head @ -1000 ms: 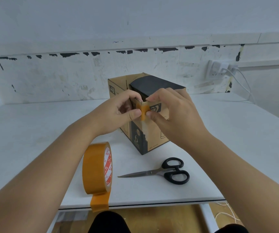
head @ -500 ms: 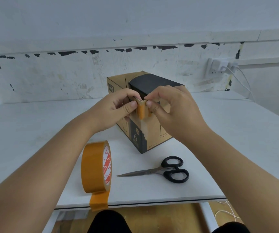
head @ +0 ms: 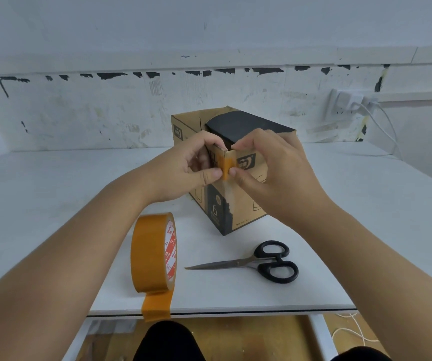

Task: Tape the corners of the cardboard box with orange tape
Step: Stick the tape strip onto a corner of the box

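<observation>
A brown and black cardboard box (head: 246, 204) stands upright on the white table (head: 53, 194), one vertical corner facing me. A short strip of orange tape (head: 226, 166) lies folded round that corner just below the top edge. My left hand (head: 188, 168) pinches the strip from the left, thumb on the tape and fingers curled over the box's top edge. From the right, my right hand (head: 274, 173) pinches the same strip, with its thumb against the tape and its forefinger at the top of the corner.
A roll of orange tape (head: 152, 254) stands on edge near the table's front edge, its loose end hanging over the edge. Black-handled scissors (head: 261, 261) lie shut to its right, blades pointing left. A wall socket with white cables (head: 352, 105) is at the back right.
Both hands have stayed at the box corner. The tape strip, which stood a little off the corner before, now lies flatter round it under both thumbs.
</observation>
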Available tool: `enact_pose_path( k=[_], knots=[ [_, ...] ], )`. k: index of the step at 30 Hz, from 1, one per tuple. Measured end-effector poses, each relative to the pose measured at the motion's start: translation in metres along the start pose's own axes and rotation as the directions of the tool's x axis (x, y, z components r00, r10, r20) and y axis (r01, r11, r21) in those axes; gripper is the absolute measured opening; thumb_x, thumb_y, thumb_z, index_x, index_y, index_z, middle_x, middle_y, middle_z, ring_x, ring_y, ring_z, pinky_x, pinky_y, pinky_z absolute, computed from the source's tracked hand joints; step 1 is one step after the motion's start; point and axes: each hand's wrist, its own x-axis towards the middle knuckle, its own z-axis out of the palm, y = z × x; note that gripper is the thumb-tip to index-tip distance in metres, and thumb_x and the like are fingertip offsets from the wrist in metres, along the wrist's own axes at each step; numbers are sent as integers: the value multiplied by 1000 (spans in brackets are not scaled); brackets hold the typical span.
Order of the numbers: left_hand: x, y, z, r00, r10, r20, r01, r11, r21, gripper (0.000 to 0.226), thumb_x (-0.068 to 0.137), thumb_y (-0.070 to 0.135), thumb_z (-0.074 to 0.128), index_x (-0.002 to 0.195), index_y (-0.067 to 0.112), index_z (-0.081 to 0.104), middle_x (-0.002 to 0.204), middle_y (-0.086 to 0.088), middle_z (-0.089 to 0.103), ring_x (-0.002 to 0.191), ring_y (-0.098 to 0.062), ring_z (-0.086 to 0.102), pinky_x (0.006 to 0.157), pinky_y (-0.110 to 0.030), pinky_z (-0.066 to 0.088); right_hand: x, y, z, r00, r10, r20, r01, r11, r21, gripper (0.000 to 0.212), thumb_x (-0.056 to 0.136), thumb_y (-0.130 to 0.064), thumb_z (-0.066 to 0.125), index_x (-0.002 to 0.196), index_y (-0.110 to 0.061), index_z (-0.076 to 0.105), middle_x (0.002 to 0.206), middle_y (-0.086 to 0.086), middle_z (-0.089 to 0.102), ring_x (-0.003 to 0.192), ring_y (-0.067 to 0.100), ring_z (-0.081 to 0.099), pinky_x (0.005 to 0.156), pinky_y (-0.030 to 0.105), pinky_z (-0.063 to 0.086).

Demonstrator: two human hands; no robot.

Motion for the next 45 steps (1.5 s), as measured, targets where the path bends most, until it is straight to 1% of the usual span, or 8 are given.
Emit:
enact_pose_path(
  k=[14, 17, 22, 27, 35, 39, 42, 45],
  knots=[
    [-1, -1, -1, 998, -35, 53, 35, 999, -1, 48, 78, 36, 69, 114, 51, 41, 83, 12, 52, 75, 2, 54, 64, -11, 45, -5, 2, 4, 999, -34, 17, 35, 999, -42, 39, 78, -34, 70, 113, -27, 54, 112, -15, 58, 113, 14, 40, 87, 27, 37],
    [-1, 1, -1, 997, -49, 54, 50, 998, -28, 43, 78, 47, 64, 115, 50, 43, 83, 17, 52, 76, -1, 54, 70, -19, 49, -6, -1, 7, 1000, -26, 6, 26, 998, -51, 40, 78, -34, 70, 113, -24, 54, 112, -13, 58, 113, 15, 41, 89, 30, 39],
    [0, 4, 2, 998, -64, 22, 64, 998, -24, 33, 81, 48, 59, 112, 46, 48, 90, -8, 52, 78, -20, 53, 74, -48, 54, -5, 1, 4, 1000, -26, 3, 26, 999, -24, 32, 82, -31, 68, 111, -25, 56, 110, -14, 60, 113, 14, 41, 89, 27, 38],
    [2, 9, 3, 996, -87, 19, 87, 996, -20, 26, 84, 51, 54, 108, 48, 48, 94, -22, 53, 82, -33, 57, 76, -49, 55, -1, -1, 3, 999, -14, -29, 14, 1000, -2, 21, 84, -23, 67, 104, -25, 61, 100, -15, 62, 106, 13, 43, 83, 26, 37],
    [1, 11, 4, 995, -92, 28, 92, 996, 4, 27, 84, 54, 53, 108, 42, 48, 94, -20, 53, 83, -35, 55, 73, -51, 53, 3, -3, -1, 999, 7, -44, -7, 1000, 6, 11, 87, -23, 64, 97, -25, 66, 91, -14, 65, 96, 16, 48, 79, 31, 40],
    [3, 17, 1, 994, -107, 4, 106, 989, 101, 41, 72, 74, 53, 101, 47, 48, 85, -6, 56, 77, -22, 54, 62, -26, 50, 5, -6, -4, 999, 21, -28, -21, 1000, -13, 10, 86, -24, 64, 95, -26, 65, 87, -13, 64, 94, 16, 46, 77, 32, 42],
    [3, 21, 0, 993, -105, -59, 115, 973, 202, 41, 69, 76, 53, 97, 46, 50, 77, 3, 57, 70, -14, 54, 61, -26, 45, 3, -10, -8, 1000, -16, -8, 16, 999, -43, 13, 86, -22, 64, 99, -23, 67, 92, -8, 66, 97, 19, 48, 81, 31, 40],
    [-3, 20, -1, 995, -71, -69, 85, 968, 237, 31, 79, 69, 50, 101, 48, 50, 88, 18, 58, 82, -5, 56, 67, -19, 43, 3, -13, -13, 997, -71, 44, 73, 995, -69, 22, 86, -20, 61, 107, -21, 67, 97, -5, 67, 99, 20, 51, 85, 30, 40]
  ],
)
